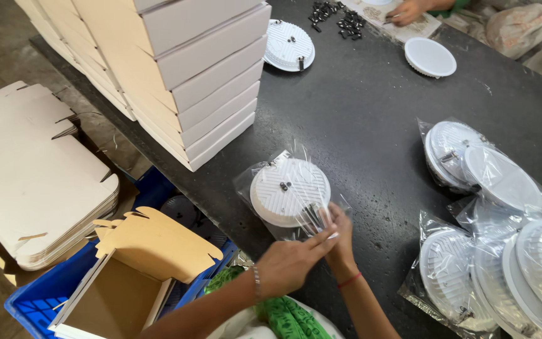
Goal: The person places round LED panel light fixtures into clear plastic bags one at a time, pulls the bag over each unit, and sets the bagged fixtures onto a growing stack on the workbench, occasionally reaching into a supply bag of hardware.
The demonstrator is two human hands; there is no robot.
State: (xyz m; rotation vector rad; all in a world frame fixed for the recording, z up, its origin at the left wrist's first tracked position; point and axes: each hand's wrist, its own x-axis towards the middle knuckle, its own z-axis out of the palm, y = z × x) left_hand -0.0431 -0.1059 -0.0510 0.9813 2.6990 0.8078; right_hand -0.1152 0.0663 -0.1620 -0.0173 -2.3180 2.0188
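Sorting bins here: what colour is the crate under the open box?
Blue crate, seen in the head view.

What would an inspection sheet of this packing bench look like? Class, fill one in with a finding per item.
Surface: dark table, worn and speckled.
Job's things: white round lamp fitting in a clear bag, lying flat near the table's front edge.
Clutter: bagged fittings piled on the right; two unbagged fittings at the back; a heap of small black parts.
Grippers: left hand and right hand meet at the bag's open end, fingers pinching the plastic.
Cables: nothing seen.
Surroundings: stack of closed white boxes; flat carton blanks; blue crate with an open carton; another person's hand at the far edge.
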